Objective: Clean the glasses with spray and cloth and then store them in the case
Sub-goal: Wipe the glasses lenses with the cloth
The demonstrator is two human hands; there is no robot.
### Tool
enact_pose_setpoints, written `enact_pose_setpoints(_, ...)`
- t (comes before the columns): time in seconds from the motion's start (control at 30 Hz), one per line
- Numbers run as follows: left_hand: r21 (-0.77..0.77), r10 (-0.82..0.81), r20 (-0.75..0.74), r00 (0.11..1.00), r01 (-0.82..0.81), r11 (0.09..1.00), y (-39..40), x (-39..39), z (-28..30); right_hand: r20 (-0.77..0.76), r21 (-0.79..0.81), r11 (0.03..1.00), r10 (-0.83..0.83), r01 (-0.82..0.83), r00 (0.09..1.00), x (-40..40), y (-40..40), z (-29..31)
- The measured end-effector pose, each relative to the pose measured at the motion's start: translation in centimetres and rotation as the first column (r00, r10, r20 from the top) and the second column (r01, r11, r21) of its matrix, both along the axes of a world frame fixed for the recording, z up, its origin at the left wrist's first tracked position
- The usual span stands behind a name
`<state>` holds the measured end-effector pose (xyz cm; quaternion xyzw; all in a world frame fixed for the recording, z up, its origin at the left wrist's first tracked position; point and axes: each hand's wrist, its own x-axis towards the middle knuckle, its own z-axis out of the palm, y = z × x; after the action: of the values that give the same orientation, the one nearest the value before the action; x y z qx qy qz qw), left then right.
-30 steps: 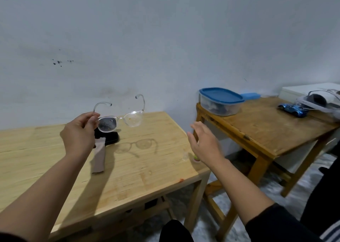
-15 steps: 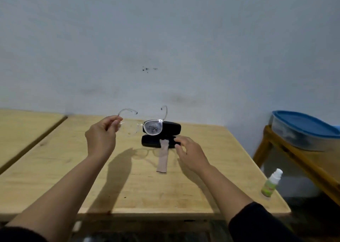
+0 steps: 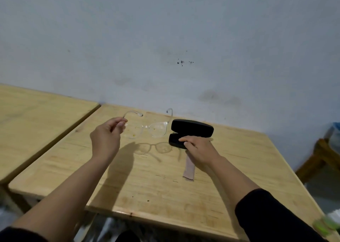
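My left hand holds clear-framed glasses by one temple, above the wooden table, lenses spotted with dirt. Just right of the glasses lies the black case, open. My right hand rests palm down over the case's front edge and the top end of the beige cloth, which lies flat on the table. The green and white spray bottle shows as a blur at the bottom right corner.
A second wooden table adjoins on the left with a narrow gap. A grey wall runs close behind. Part of another wooden table appears at the right edge, lower down.
The view has swung left, away from the right-hand table and blue-lidded box. My right hand came from the table's right end onto the cloth and case. The glasses stayed in my left hand.
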<state>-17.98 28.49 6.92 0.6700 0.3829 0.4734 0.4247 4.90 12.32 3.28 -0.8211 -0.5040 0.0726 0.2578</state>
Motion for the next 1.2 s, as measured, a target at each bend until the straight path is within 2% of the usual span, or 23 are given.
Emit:
enact_pose_setpoints(0.27, -0.011, -0.008, -0.011, 1.000, 0.008, 1.000, 0.2, 0.9, -0.9, -0.013, -0.018, 0.999, 0.028, -0.028, 1.000, 0.8, 0.3, -0.6)
enact_pose_setpoints(0.4, -0.027, -0.001, -0.010, 1.000, 0.000, 1.000, 0.4, 1.0, -1.2, -0.128, -0.008, 0.999, 0.040, -0.041, 0.991, 1.9, -0.3, -0.6)
enact_pose_setpoints(0.6, -0.036, 0.008, -0.016, 1.000, -0.008, 0.999, 0.1, 1.4, -1.5, -0.257, -0.056, 0.982, 0.160, -0.180, 0.953, 3.0, -1.0, 0.2)
enact_pose_setpoints(0.7, -0.045, 0.002, -0.011, 1.000, -0.002, 0.999, -0.1, 1.6, -1.7, -0.224, -0.158, 0.955, 0.213, -0.251, 0.951, 3.5, -0.9, 0.7)
enact_pose_setpoints(0.8, -0.030, 0.000, -0.030, 1.000, -0.001, 1.000, -0.5, 1.8, -1.7, -0.208, -0.200, 0.949, 0.203, -0.245, 0.957, 3.4, -0.8, 0.8)
enact_pose_setpoints(1.2, -0.002, -0.010, -0.053, 0.999, 0.010, 1.000, -1.0, 2.0, -1.8, -0.192, -0.038, 0.992, 0.113, -0.123, 0.975, 2.2, -0.5, 0.3)
